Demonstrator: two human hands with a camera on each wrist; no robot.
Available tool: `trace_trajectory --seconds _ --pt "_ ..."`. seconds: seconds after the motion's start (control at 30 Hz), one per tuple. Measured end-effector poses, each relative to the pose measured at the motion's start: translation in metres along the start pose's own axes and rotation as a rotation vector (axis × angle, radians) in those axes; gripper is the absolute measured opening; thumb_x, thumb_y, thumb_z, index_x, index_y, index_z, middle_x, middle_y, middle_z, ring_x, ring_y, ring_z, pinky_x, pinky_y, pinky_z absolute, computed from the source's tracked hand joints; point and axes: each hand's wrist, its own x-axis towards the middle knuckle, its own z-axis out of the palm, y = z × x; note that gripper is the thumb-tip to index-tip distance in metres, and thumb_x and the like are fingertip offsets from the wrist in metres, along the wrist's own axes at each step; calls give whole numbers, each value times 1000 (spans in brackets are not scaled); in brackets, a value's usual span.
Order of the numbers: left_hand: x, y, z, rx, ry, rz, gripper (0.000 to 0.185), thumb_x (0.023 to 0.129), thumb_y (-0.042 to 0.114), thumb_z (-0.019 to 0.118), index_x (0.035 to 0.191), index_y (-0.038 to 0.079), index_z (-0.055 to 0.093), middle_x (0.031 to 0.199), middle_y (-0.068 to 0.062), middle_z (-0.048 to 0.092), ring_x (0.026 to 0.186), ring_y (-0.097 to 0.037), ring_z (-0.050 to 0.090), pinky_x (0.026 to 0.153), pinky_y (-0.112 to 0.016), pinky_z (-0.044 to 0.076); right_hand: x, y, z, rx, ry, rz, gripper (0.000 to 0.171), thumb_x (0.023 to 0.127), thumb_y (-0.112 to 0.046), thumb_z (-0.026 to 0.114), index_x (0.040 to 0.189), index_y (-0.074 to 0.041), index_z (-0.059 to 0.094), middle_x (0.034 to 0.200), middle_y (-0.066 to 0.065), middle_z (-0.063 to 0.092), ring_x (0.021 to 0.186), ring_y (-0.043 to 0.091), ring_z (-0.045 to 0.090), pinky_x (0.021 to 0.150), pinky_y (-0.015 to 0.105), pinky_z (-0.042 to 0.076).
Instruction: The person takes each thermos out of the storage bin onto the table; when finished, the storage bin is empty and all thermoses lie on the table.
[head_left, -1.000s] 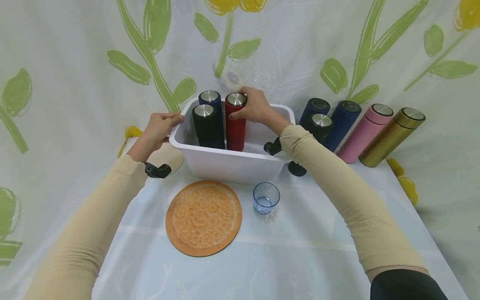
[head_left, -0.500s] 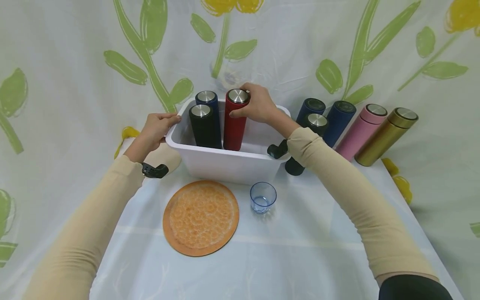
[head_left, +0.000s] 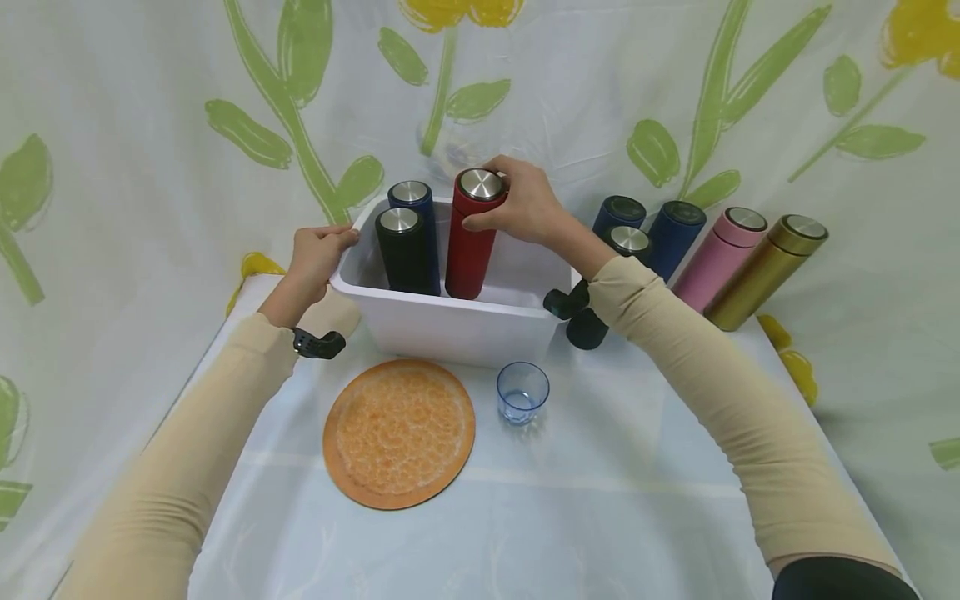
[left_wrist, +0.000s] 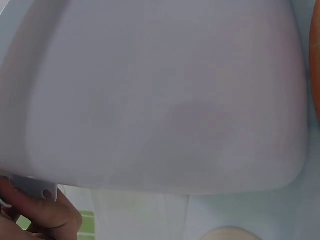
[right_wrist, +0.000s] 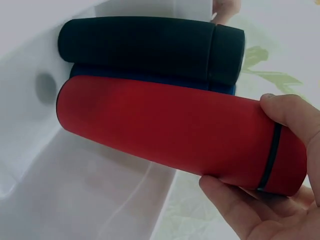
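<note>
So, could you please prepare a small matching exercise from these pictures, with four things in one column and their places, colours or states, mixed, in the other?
Column one:
1. red bottle
2. glass
3. gold bottle
4. round mat

Column two:
A. beside the pink bottle
B. flat and orange
C. held by the right hand
D. see-through

Pairs: 1-C, 2-D, 3-A, 4-B

In the left wrist view, edges crop the left hand (left_wrist: pixel 50 215) and orange mat (left_wrist: pixel 315 60).
</note>
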Motion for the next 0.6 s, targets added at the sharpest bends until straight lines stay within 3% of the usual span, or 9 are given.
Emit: trace_trajectory --seconds 0.13,0.27,0.6 --pt "1 -3 2 -33 41 3 42 100 17 55 140 3 57 140 -21 53 120 -32 57 96 -40 52 0 -3 -1 12 9 -18 63 79 -22 85 131 -4 55 123 7 62 107 19 61 90 29 51" --pt "0 -6 3 -61 79 -3 41 99 15 55 139 3 58 141 -21 53 124 -33 54 101 -47 47 -1 -7 -3 19 3 -8 64 80 -24 85 132 -5 54 125 7 61 109 18 60 90 28 52" --pt "-1 -5 6 -71 171 6 39 98 15 56 135 4 61 141 -15 55 128 -26 52 105 -43 44 -4 -16 -12 42 26 -8 63 80 -23 85 132 -6 53 123 5 63 108 16 60 89 25 52"
